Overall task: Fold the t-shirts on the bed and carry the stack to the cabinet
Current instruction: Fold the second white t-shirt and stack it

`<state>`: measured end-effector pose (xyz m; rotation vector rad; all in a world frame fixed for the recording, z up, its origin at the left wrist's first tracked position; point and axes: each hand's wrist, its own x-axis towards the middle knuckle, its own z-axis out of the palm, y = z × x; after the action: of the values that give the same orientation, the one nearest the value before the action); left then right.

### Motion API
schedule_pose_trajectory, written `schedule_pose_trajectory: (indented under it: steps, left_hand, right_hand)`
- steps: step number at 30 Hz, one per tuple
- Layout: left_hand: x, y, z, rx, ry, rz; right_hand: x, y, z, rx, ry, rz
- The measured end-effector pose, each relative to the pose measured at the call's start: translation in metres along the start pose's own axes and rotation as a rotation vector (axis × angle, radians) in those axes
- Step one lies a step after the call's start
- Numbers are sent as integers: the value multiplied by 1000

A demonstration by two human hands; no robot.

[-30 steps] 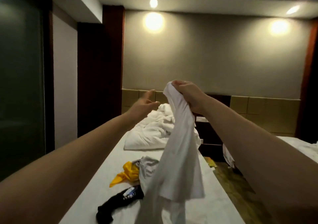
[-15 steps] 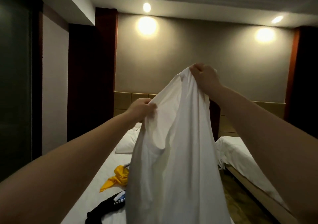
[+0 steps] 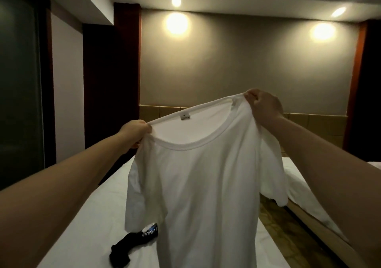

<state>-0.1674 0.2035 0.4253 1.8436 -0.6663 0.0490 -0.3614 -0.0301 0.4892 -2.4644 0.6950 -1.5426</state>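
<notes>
We held the white t-shirt (image 3: 198, 185) spread above the bed (image 3: 99, 216), left hand (image 3: 135, 130) and right hand (image 3: 262, 105) each pinching its neckline, ready, we judged, to lay it flat for folding.

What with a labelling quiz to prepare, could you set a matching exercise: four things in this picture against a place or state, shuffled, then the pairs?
Things:
1. white t-shirt
2. black garment
3. left hand
4. right hand

Place or state:
a. lies on the bed, lower left
b. grips the neckline at its higher end
c. hangs in the air, spread out
d. grips the neckline at its lower end

Pairs: 1-c, 2-a, 3-d, 4-b
</notes>
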Motion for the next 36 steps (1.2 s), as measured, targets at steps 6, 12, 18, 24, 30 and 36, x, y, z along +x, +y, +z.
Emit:
schedule_pose_trajectory:
  steps: [6, 12, 18, 24, 30, 36]
  left_hand:
    - [4, -11, -7, 14, -34, -134]
    - [8, -31, -18, 425, 75, 12]
    - [2, -26, -19, 38, -255, -89]
    - [2, -48, -34, -60, -467, -163]
    - [2, -56, -30, 12, -576, -172]
    - [9, -69, -45, 2, -779, -178]
  right_hand:
    - [-13, 9, 9, 278, -239, 50]
    - [-19, 17, 24, 281, -282, 109]
    - [-30, 16, 51, 493, -324, 230]
    - [-44, 28, 55, 532, -510, 204]
    - [-43, 31, 68, 530, -413, 239]
    - [-47, 30, 72, 639, -430, 393]
